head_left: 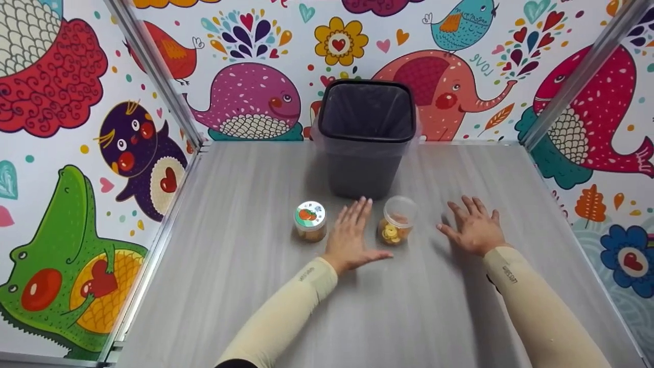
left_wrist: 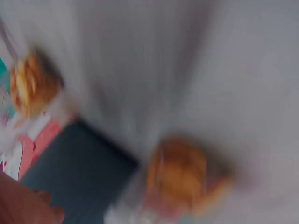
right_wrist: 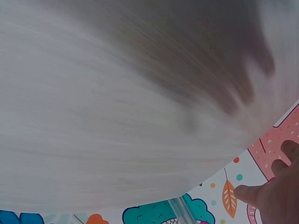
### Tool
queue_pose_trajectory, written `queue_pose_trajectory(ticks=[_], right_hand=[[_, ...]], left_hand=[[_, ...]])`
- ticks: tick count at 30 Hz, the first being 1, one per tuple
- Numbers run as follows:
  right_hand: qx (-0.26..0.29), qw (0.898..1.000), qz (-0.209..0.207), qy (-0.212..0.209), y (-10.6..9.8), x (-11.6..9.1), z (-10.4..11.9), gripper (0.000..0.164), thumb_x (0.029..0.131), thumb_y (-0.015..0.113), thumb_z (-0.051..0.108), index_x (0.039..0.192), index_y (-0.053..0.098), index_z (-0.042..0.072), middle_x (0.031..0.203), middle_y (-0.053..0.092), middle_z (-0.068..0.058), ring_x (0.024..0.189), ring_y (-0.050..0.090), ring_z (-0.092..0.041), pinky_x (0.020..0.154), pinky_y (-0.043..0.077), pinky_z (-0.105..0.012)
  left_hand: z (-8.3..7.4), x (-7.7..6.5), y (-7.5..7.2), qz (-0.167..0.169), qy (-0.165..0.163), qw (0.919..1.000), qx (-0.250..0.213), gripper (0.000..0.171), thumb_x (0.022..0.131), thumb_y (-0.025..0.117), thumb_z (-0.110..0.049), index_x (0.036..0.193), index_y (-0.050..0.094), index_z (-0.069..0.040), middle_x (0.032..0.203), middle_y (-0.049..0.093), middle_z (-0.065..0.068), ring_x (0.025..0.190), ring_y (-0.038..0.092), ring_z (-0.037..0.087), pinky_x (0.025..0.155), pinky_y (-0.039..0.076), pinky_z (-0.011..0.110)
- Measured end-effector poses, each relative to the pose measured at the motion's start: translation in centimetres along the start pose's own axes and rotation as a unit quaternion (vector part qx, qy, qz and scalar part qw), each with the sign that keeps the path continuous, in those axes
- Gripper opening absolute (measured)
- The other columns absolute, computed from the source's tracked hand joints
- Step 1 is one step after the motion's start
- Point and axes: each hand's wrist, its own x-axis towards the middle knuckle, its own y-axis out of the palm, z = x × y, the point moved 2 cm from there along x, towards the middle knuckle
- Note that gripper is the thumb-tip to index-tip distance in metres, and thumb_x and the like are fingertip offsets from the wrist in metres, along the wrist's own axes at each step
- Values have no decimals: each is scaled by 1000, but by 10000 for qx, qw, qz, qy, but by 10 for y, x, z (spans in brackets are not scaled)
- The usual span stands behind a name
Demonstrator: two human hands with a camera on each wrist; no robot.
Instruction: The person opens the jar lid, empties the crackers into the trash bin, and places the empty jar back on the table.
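My left hand (head_left: 350, 237) hovers or rests between two small jars with its fingers straight and thumb spread, holding nothing. To its left stands a lidded jar (head_left: 310, 232) with a green and orange printed top and orange-brown contents. On its right is a clear jar (head_left: 396, 230) with yellow pieces in the bottom and no printed lid. Farther right, my right hand (head_left: 475, 227) is spread above the grey table with nothing in it. The left wrist view is blurred, showing the yellow contents (left_wrist: 32, 86) and the orange-brown jar (left_wrist: 180, 172).
A dark grey bin (head_left: 364, 168) lined with a thin bag stands behind the jars, near the back wall. Brightly printed cartoon panels (head_left: 255, 102) enclose the grey table (head_left: 230, 204) on the back and both sides, with metal posts at the corners.
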Motion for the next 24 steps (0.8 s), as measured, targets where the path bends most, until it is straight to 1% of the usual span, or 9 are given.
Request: queue_pose_trajectory(ticks=[2, 4, 8, 10, 13, 16, 19, 24], right_hand=[[7, 10000, -28, -38, 3, 0, 1, 88, 90, 45, 74, 153, 38, 14, 159, 20, -24, 146, 9, -47, 103, 0, -78], [18, 9999, -69, -96, 4, -1, 2, 89, 89, 44, 75, 153, 38, 14, 159, 21, -24, 145, 10, -47, 103, 0, -78], [-58, 9998, -124, -129, 4, -3, 1, 89, 89, 45, 76, 152, 40, 13, 159, 23, -24, 145, 11, -46, 104, 2, -77], [-96, 9998, -117, -122, 1, -4, 0, 89, 89, 46, 75, 152, 40, 13, 159, 22, -24, 145, 12, -47, 104, 2, -77], [-68, 9998, -91, -134, -2, -4, 0, 88, 89, 49, 73, 152, 40, 13, 159, 22, -23, 145, 11, -47, 104, 2, -77], [-33, 9997, -124, -200, -3, -4, 2, 85, 90, 51, 71, 152, 40, 14, 159, 23, -22, 145, 12, -46, 105, 4, -77], [-26, 9992, -158, -358, -3, -3, 5, 82, 90, 54, 68, 152, 42, 15, 159, 25, -21, 146, 14, -44, 106, 7, -76], [64, 9964, -292, -791, -5, -1, 11, 84, 86, 59, 69, 150, 45, 17, 158, 30, -16, 146, 18, -39, 109, 11, -71]], left_hand=[[-8, -4, 15, 60, -174, 9987, -482, 132, 67, 50, -93, 160, 6, -11, 164, 18, 8, 148, 21, 22, 118, 18, 42], [-14, -5, 27, 171, -460, 9936, -1014, 133, 66, 60, -88, 160, 7, -11, 164, 19, 7, 147, 24, 20, 117, 20, 42], [-23, -1, 42, 349, -1102, 9760, -1847, 132, 64, 73, -78, 160, 12, -12, 161, 28, 7, 143, 33, 21, 117, 21, 39], [-26, 4, 47, 442, -1310, 9692, -2039, 131, 64, 76, -76, 159, 15, -11, 159, 33, 8, 141, 37, 22, 117, 22, 37], [-27, 11, 51, 574, -1407, 9620, -2268, 128, 63, 81, -70, 158, 20, -10, 157, 36, 9, 140, 39, 24, 116, 24, 38], [-26, 18, 53, 601, -1416, 9579, -2424, 124, 63, 85, -64, 157, 25, -9, 155, 40, 8, 137, 42, 25, 115, 26, 38], [-25, 22, 56, 490, -1483, 9532, -2588, 120, 62, 89, -58, 155, 31, -11, 150, 47, 5, 132, 48, 24, 112, 31, 38], [-24, 27, 61, 255, -1500, 9496, -2742, 113, 60, 93, -52, 151, 38, -13, 141, 55, 3, 126, 53, 22, 107, 38, 38]])
